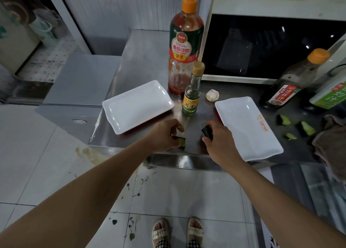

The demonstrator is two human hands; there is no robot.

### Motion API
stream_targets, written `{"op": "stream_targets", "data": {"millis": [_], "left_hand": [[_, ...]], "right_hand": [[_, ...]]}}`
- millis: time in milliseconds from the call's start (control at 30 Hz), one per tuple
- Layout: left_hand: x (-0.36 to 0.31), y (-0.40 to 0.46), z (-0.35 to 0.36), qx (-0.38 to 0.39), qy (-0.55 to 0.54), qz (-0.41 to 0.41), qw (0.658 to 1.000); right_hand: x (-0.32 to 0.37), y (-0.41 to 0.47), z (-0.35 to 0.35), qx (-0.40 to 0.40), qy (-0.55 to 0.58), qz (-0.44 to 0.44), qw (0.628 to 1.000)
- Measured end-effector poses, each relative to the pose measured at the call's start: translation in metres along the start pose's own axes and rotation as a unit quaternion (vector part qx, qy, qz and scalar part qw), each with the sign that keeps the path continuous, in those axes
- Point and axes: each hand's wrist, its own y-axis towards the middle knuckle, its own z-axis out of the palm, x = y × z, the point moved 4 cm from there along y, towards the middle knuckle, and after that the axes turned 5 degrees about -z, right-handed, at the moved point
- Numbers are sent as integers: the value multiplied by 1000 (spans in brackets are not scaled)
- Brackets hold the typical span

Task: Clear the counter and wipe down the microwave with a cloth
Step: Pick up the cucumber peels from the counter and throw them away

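Counter [194, 144] clearing is where we're at, picking up green vegetable scraps near the front edge. Our left hand [164, 135] has its fingers curled on a green peel piece [182, 142], and our right hand [219, 141] pinches a dark peel piece [207, 131]. More scraps [307, 128] lie well off to the right, near the cloth [331, 144]. The microwave [271, 47] sits at the back, untouched so far. Risk, we reckon: the small glass bottle [192, 96] stands just behind our hands, so a careless lift could tip it.
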Motion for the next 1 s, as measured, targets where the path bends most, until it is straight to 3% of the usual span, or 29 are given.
{"op": "stream_targets", "data": {"millis": [300, 567, 1000], "left_hand": [[-4, 5, 17, -27, 130, 85, 987], [-2, 10, 20, -22, 160, 106, 981], [-1, 19, 10, -35, 42, 21, 998]], "right_hand": [[-4, -3, -1, 4, 14, -8, 1000], [-7, -3, -1, 6, 16, -4, 1000], [-12, 0, -1, -10, 21, 25, 999]]}}
